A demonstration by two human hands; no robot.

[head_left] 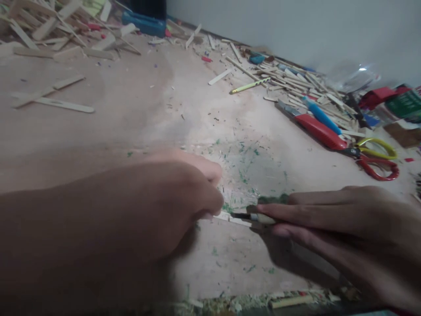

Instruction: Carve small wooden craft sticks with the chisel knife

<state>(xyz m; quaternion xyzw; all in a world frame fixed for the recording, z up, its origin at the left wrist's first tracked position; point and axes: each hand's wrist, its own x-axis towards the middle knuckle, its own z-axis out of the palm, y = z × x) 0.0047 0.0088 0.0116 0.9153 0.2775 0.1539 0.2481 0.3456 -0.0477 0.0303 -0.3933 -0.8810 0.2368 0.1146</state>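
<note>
My left hand (177,193) is closed at the middle of the table, thumb and fingers pinching the left end of a thin pale wooden stick (241,220). My right hand (315,215) grips a small carving tool (265,218) with a light handle and a dark narrow blade. Its blade tip lies at the stick, just right of my left fingertips. Something dark green (274,199) shows behind my right fingers; I cannot make out what it is. Green shavings (243,175) are scattered on the wood around both hands.
Red-handled pliers or cutter (322,131), a blue pen (322,115) and scissors (375,153) lie at the right. Popsicle sticks (62,104) and a yellow pencil-like rod (250,85) are farther back. A blue holder (144,24) stands near the wall; wood debris (243,303) lines the front edge.
</note>
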